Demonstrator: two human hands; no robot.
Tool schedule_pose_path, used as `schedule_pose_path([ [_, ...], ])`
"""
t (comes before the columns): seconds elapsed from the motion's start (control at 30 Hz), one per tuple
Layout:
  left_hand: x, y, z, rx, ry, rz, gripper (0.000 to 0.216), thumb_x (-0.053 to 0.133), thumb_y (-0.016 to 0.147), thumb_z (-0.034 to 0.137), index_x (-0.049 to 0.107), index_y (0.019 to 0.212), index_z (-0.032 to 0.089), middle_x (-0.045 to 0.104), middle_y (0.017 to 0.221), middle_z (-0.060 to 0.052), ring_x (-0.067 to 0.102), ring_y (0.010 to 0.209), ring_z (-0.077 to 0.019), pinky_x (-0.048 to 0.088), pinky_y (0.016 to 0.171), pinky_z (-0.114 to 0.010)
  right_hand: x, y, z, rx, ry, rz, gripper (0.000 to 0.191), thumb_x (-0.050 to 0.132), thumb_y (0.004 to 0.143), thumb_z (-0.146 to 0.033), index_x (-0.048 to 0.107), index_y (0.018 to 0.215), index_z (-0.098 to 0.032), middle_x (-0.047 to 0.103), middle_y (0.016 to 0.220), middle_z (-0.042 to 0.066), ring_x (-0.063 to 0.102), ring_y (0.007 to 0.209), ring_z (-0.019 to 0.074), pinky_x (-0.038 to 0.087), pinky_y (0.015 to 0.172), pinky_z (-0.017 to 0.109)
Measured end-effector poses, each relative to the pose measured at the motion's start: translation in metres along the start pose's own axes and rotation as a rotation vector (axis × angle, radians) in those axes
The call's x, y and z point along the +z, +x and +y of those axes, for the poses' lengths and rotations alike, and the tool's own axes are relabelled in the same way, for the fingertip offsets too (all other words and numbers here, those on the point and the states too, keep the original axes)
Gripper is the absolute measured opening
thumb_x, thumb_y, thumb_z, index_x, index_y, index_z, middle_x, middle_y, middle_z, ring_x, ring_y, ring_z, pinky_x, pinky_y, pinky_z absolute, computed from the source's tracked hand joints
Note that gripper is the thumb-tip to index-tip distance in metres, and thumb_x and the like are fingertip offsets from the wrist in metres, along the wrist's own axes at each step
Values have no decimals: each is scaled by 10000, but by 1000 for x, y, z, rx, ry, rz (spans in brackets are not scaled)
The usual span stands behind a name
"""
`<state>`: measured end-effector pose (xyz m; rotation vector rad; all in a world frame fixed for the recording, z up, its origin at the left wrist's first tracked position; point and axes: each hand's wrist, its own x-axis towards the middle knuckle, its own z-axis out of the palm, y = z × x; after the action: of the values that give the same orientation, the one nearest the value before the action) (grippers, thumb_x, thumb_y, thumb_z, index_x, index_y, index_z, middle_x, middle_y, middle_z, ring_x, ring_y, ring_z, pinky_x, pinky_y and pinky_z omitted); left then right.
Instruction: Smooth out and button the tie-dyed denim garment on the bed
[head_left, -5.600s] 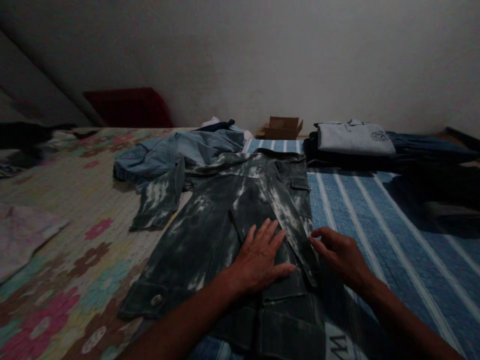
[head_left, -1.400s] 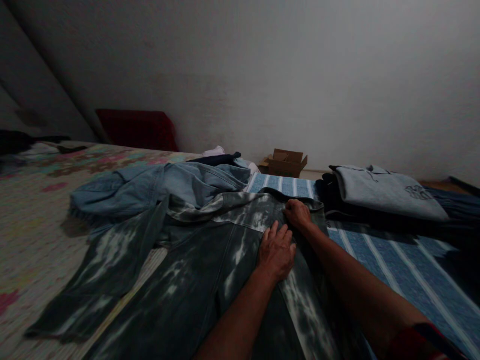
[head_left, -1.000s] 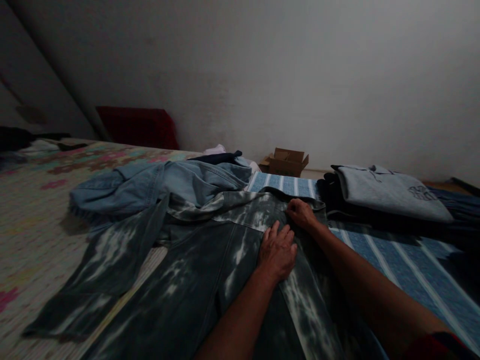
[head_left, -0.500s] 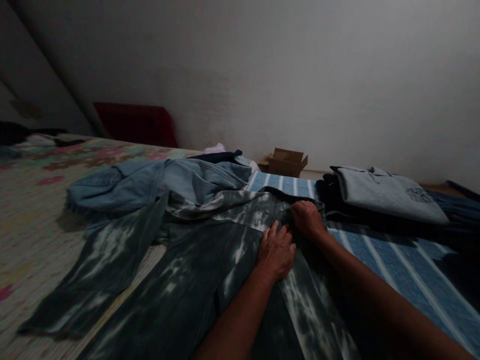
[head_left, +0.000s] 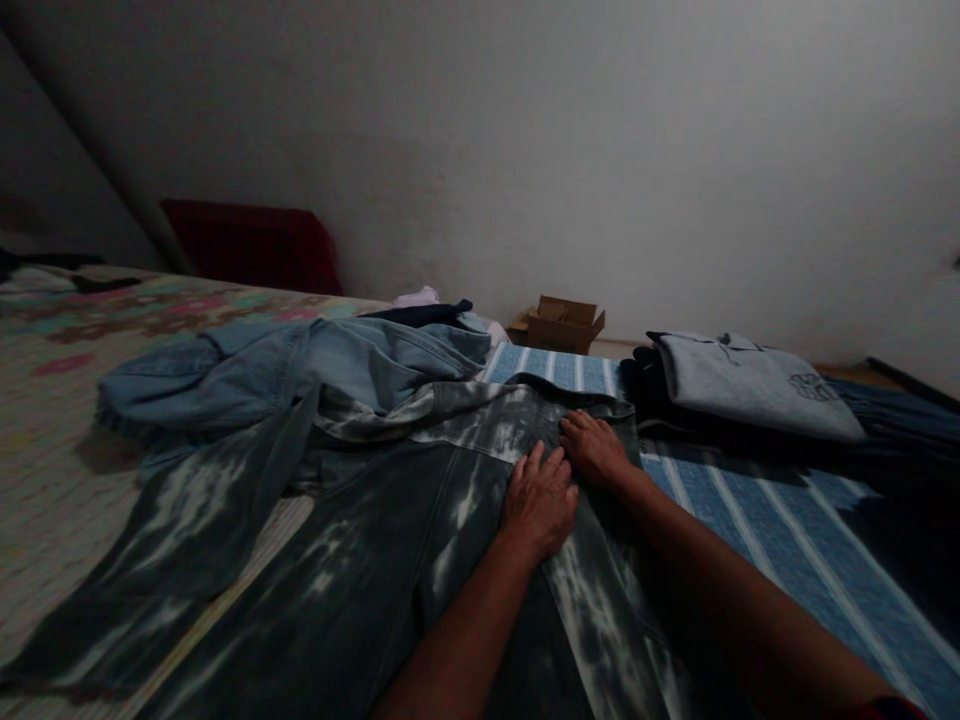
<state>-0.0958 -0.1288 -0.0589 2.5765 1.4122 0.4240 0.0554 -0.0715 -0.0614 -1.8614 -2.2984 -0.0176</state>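
Observation:
A dark grey-green jacket with whitish tie-dye streaks lies spread over the bed, its collar end away from me and one sleeve stretched out to the left. My left hand rests flat on its upper back, fingers apart. Just beyond and to the right, my right hand lies on the jacket near the shoulder with its fingers extended. Folded-over cloth along the jacket's right side runs beneath my right forearm, partly in shadow.
A light blue denim garment touches the jacket's far left. Right of it sit a folded grey hoodie on dark clothes and a striped blue cloth. An open cardboard box and a dark red object stand by the wall.
My right hand has come down from a curled grip near the collar to lie flatter, closer to my left hand. The whole view has shifted slightly.

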Motion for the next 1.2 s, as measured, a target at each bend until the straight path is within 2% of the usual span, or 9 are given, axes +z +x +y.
schedule_pose_path([
  [0.13, -1, 1, -1, -1, 9, -13, 405, 384, 949, 333, 487, 1321, 211, 405, 1486, -8, 209, 1423, -262, 219, 1159, -475, -1, 0, -2, 20, 0, -24, 439, 327, 971, -298, 444, 1369, -158, 394, 1473, 120, 277, 1386, 258, 229, 1089, 486],
  [0.4, -4, 2, -2, 1, 32, -26, 418, 372, 946, 336, 486, 1327, 205, 396, 1492, -7, 203, 1425, -259, 212, 1161, -475, -2, 3, -2, 28, 49, -26, 433, 348, 960, -292, 458, 1363, -176, 380, 1484, 108, 264, 1397, 255, 224, 1103, 493],
  [0.6, -3, 2, -2, -4, 41, -39, 448, 342, 953, 342, 475, 1350, 183, 389, 1496, -24, 194, 1428, -265, 202, 1162, -471, -9, -3, 2, 35, 103, 29, 439, 328, 959, -261, 451, 1370, -171, 359, 1495, 114, 281, 1393, 213, 296, 1090, 390],
  [0.93, -3, 4, -2, 8, 50, -35, 435, 351, 941, 312, 463, 1347, 204, 397, 1490, -11, 205, 1424, -262, 215, 1157, -461, -1, -25, -7, 55, 138, -9, 473, 311, 961, -261, 407, 1400, -117, 327, 1502, 164, 340, 1364, 252, 336, 1072, 400],
  [1.1, -6, 5, -1, 9, 64, -46, 435, 349, 939, 322, 472, 1336, 192, 405, 1484, -32, 214, 1421, -267, 223, 1149, -458, -8, -26, -7, 55, 127, -11, 463, 315, 954, -250, 415, 1396, -154, 342, 1502, 122, 363, 1351, 205, 339, 1063, 328],
  [1.2, -4, 5, -2, 2, 51, -52, 442, 348, 946, 349, 460, 1352, 213, 394, 1491, -26, 202, 1424, -264, 219, 1146, -467, -14, -33, -1, 100, 109, 1, 460, 314, 954, -256, 417, 1386, -140, 352, 1491, 133, 366, 1342, 212, 324, 1065, 327],
])
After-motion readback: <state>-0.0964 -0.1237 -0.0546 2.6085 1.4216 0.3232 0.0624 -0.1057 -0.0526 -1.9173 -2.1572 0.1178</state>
